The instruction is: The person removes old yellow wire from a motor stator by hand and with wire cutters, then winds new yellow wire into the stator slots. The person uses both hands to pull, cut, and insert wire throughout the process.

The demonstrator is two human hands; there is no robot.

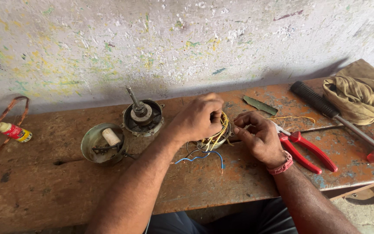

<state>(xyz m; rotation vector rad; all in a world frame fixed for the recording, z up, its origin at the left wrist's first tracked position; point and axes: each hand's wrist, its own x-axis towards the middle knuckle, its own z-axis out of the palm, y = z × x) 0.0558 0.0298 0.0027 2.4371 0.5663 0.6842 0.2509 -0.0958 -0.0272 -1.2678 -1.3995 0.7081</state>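
Wound coil part (218, 138) mostly hidden under left hand (198, 118) and right hand (259, 135), only a metal rim and yellow wire loops show; cannot tell what the fingertips pinch, too small. Blue wire (198, 157) ends run under the left forearm. Red-handled pliers (304, 149) jaws covered by the right hand. Thin rod (325, 127) by the pliers partly hidden behind the hand. Hammer (340, 122) head cut by the right edge. Cloth (360, 93) cut at right edge. Copper wire loop (6, 123) cut at left edge. Contents of the round metal cover (101, 143) dark, unclear. Glue bottle (9, 130) label too small to tell
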